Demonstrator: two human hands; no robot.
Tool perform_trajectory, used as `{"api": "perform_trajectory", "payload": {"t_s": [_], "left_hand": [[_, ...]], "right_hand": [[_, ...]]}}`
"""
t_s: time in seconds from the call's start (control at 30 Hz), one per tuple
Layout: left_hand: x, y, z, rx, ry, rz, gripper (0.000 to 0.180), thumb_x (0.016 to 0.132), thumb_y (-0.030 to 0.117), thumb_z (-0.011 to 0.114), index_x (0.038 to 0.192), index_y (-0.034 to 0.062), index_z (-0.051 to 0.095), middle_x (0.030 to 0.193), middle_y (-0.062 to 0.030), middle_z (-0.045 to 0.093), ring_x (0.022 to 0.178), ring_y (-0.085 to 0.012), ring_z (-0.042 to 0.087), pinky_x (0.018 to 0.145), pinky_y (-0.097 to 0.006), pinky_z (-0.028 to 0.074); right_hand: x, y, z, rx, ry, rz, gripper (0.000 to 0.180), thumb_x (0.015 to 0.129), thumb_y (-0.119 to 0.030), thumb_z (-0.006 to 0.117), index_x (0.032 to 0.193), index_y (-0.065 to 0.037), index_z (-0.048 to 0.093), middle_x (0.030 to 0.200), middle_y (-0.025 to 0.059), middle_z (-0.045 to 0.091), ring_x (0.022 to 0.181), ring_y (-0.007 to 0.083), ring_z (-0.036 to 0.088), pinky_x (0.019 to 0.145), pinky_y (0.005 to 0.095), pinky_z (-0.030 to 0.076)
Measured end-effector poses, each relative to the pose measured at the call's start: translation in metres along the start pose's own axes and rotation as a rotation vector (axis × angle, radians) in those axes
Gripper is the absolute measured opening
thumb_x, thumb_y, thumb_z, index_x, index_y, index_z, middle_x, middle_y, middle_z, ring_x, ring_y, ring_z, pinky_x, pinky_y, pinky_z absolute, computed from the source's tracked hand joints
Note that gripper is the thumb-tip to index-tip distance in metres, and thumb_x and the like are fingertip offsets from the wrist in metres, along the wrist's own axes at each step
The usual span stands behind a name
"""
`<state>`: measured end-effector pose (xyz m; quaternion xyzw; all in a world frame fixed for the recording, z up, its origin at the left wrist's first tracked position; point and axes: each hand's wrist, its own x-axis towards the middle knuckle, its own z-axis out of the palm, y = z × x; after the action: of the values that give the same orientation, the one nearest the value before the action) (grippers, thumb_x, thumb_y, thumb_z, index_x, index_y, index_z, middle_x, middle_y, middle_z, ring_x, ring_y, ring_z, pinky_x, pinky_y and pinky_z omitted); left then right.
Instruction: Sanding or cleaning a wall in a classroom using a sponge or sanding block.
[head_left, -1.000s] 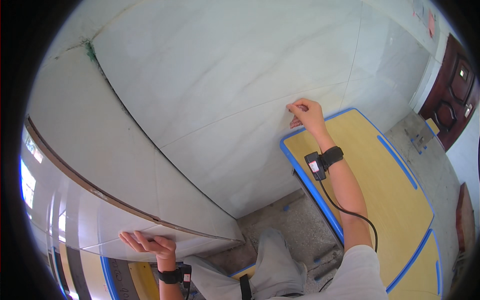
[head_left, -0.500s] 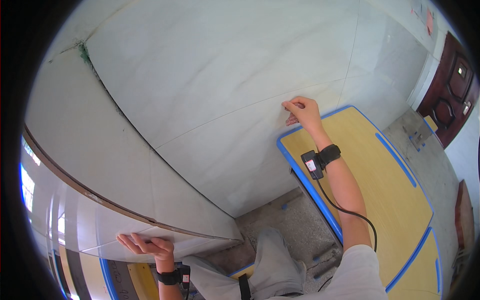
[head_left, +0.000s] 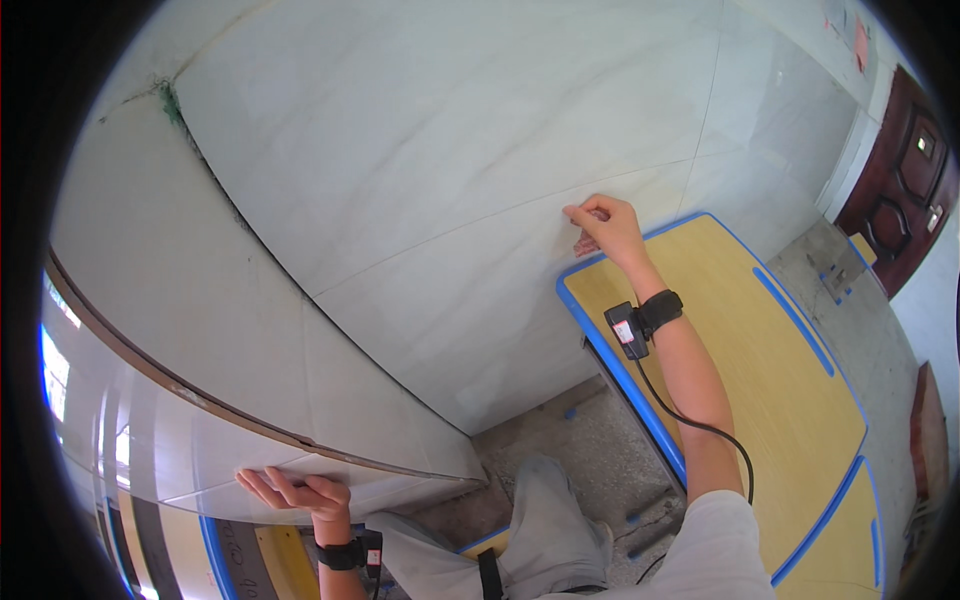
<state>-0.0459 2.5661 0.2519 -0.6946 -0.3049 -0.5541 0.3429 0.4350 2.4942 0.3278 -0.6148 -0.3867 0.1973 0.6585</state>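
My right hand point(head_left: 603, 224) reaches up to the glossy white tiled wall point(head_left: 450, 150), just above the far corner of a yellow desk with blue edging point(head_left: 740, 340). Its fingertips are bunched together against the tile; I cannot make out anything small between them. A black wrist device with a cable sits on that forearm. My left hand point(head_left: 296, 492) lies palm down, fingers apart, on a pale ledge point(head_left: 200, 455) at the lower left, holding nothing. It also wears a black wrist strap.
The two tiled walls meet in a corner running down to a rough concrete floor point(head_left: 560, 440). A window point(head_left: 55, 370) is at the far left. A dark brown door point(head_left: 900, 190) stands at the right. My grey trouser legs point(head_left: 540, 520) are below.
Almost nothing: my right hand's fingertips shift slightly on the wall, and my left hand stays on the ledge.
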Motion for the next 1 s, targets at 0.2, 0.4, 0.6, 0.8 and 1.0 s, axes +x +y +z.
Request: {"api": "perform_trajectory", "payload": {"t_s": [0.2, 0.4, 0.6, 0.8, 1.0], "left_hand": [[-0.009, -0.005, 0.002, -0.004, -0.013, -0.003, 0.049, 0.093, 0.022, 0.032, 0.137, 0.0005, 0.029, 0.144, -0.0281, 0.02, 0.133, -0.0449, 0.022, 0.107, -0.06, 0.018], [-0.005, -0.001, 0.0, -0.022, 0.001, -0.005, 0.049, 0.093, 0.022, 0.032, 0.137, 0.0001, 0.029, 0.144, -0.0285, 0.019, 0.133, -0.0453, 0.021, 0.108, -0.06, 0.017], [-0.004, -0.005, -0.002, -0.008, -0.016, -0.006, 0.049, 0.093, 0.022, 0.033, 0.137, -0.0001, 0.029, 0.144, -0.0277, 0.018, 0.134, -0.0451, 0.02, 0.108, -0.059, 0.017], [-0.005, 0.0, 0.006, -0.014, -0.009, 0.011, 0.049, 0.092, 0.021, 0.032, 0.137, -0.0002, 0.028, 0.144, -0.0265, 0.018, 0.133, -0.0458, 0.019, 0.107, -0.06, 0.018], [0.0, 0.002, 0.003, -0.033, -0.001, 0.008, 0.049, 0.091, 0.018, 0.032, 0.135, -0.001, 0.03, 0.144, -0.0263, 0.019, 0.133, -0.0469, 0.018, 0.107, -0.059, 0.019]], "right_hand": [[0.002, 0.004, -0.007, 0.121, 0.159, -0.209, 0.015, 0.084, -0.01, 0.062, 0.082, 0.003, 0.054, 0.064, 0.0053, 0.056, 0.051, 0.0132, 0.058, 0.05, 0.0272, 0.052], [0.01, 0.014, -0.002, -0.228, 0.354, -0.423, 0.008, 0.088, -0.006, 0.055, 0.092, -0.002, 0.049, 0.081, 0.0051, 0.056, 0.066, 0.0125, 0.055, 0.056, 0.0253, 0.048], [-0.015, 0.001, 0.049, -0.389, -0.1, -0.6, 0.014, 0.083, -0.007, 0.062, 0.093, -0.005, 0.052, 0.077, 0.0003, 0.056, 0.063, 0.0094, 0.054, 0.053, 0.0236, 0.045], [0.001, -0.024, 0.014, -0.099, 0.097, -0.385, 0.015, 0.085, -0.011, 0.062, 0.096, -0.005, 0.055, 0.072, 0.002, 0.056, 0.061, 0.0077, 0.056, 0.048, 0.0239, 0.045], [0.005, -0.036, 0.009, -0.106, 0.163, -0.56, 0.018, 0.087, -0.009, 0.06, 0.103, -0.003, 0.055, 0.09, 0.005, 0.056, 0.068, 0.008, 0.056, 0.052, 0.0226, 0.046]]}}
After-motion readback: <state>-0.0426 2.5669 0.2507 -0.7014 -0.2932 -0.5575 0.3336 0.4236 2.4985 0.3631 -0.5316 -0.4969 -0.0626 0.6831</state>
